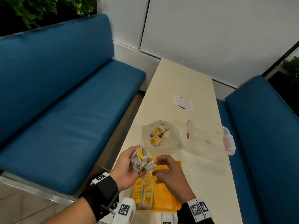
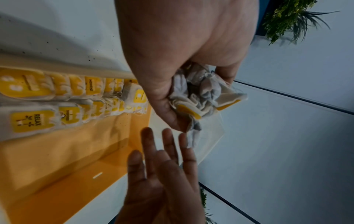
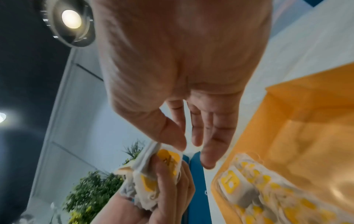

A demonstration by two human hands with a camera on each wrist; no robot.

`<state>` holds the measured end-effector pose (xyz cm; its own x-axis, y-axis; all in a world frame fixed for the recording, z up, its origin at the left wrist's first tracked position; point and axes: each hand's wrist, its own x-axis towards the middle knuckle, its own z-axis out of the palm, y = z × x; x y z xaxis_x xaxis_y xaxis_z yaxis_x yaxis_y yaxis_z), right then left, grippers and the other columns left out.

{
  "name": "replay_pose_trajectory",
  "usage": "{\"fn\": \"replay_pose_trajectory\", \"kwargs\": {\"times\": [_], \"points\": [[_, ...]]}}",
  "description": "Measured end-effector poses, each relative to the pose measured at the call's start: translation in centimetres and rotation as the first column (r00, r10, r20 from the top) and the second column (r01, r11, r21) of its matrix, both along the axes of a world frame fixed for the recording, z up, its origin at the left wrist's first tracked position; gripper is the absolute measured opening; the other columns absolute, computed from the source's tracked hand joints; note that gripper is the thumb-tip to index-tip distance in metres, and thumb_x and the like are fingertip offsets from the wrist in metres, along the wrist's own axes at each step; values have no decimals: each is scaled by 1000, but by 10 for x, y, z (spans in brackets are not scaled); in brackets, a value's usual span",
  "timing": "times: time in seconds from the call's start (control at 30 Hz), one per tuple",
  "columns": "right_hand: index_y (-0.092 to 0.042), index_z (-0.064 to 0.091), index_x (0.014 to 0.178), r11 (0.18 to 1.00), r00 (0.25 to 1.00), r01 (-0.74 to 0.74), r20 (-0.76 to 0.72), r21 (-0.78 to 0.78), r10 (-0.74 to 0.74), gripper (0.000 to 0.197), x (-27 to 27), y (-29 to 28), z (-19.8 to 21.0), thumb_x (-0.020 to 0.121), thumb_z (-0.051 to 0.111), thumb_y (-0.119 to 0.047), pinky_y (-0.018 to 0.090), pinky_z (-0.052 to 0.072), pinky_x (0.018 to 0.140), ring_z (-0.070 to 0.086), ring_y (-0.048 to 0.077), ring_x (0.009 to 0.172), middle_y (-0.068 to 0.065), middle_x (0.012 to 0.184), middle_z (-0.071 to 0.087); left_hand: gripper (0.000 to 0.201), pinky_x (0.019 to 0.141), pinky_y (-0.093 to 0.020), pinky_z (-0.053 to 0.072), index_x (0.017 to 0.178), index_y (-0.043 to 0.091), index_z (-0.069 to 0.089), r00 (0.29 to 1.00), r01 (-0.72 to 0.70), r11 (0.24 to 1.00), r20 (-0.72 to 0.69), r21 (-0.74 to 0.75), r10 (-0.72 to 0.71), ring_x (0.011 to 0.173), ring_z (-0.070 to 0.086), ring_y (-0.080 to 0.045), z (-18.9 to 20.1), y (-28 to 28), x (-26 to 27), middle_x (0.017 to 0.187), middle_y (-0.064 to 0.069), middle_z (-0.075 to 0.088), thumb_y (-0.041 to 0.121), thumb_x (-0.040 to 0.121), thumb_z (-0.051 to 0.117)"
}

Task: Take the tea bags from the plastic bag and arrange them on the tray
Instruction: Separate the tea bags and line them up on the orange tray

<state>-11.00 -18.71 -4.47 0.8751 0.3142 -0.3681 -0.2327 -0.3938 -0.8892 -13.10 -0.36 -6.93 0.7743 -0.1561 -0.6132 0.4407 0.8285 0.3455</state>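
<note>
Tray point(image 1: 169, 199) held 2 rows of tea bags point(image 1: 144, 193), left hand point(image 1: 129, 168) gripped a bunch point(image 1: 140, 160), right hand point(image 1: 168, 172) was empty and loose, plastic bag point(image 1: 161, 136) kept more.

Crumpled white paper tea bags with glossy yellow labels point(image 1: 140, 159), centre of the frame, look soft and matt. Thin clear plastic bag point(image 1: 168, 143), wrinkled and faintly shiny. Orange tray point(image 1: 165, 198), lower centre: smooth, semi-gloss plastic. Transparent hard plastic box with red clips point(image 1: 210, 138), right: glossy. Cream desk point(image 1: 186, 81): smooth, matt laminate. Blue bench cushions point(image 1: 64, 94), left: smooth, slightly sheened upholstery.
</note>
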Motion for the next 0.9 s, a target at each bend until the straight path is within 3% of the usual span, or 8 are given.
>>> {"fn": "replay_pose_trajectory", "kwargs": {"times": [0.07,0.13,0.3,0.43,0.6,0.7,0.8,0.9], "points": [[-24,59,118,1000,995,7,-99,27,-4,52,0,4,-5,77,72,5,44,60,72,73,26,91,1,117,65,37,85,-50,59,107,3,70,1000,0,1000,6,-21,1,88,69,-34,0,0,1,97,-21,69,36,90,66],[-23,59,121,996,983,-9,-184,87,25,56,-1,10,-7,76,74,6,44,59,72,73,29,94,0,118,68,37,93,-51,54,106,4,72,1000,7,1000,21,-28,-7,89,70,-35,1,-1,2,99,-20,71,36,90,66],[-13,55,127,956,957,51,-288,289,36,52,-3,17,-7,83,62,14,37,56,65,72,40,91,19,111,70,35,99,-51,48,89,5,78,999,5,1000,47,8,-5,83,72,-34,3,-2,3,91,-19,72,35,94,60],[-33,63,121,977,992,91,-100,192,-72,58,-4,16,-5,80,70,7,42,56,66,73,34,86,7,105,73,33,85,-49,58,91,6,76,999,-20,998,26,58,19,85,72,-31,3,2,5,91,-19,72,34,97,58],[-16,78,94,990,993,68,89,122,-79,21,-5,15,0,90,65,0,30,53,55,67,14,66,1,107,75,41,76,-44,60,80,9,81,996,39,997,74,62,-44,80,73,-30,7,1,7,92,-18,74,32,99,53],[-7,73,95,990,993,81,78,119,-91,11,0,12,7,92,64,-2,31,51,54,70,20,74,1,100,77,42,76,-49,62,82,9,82,994,63,997,85,40,-67,88,72,-33,6,4,5,94,-19,74,32,100,52],[-2,67,94,987,990,113,67,114,-122,7,7,7,12,94,60,-1,31,47,51,72,26,73,12,91,75,37,76,-51,63,90,8,81,997,64,997,49,32,-66,102,70,-38,4,8,4,105,-22,74,31,100,54],[-1,60,96,984,985,152,63,98,-158,7,15,4,15,98,54,-2,30,43,47,71,31,66,19,91,72,30,80,-54,59,96,6,75,998,52,998,17,28,-52,88,74,-35,0,11,3,98,-19,74,28,99,56]]}}
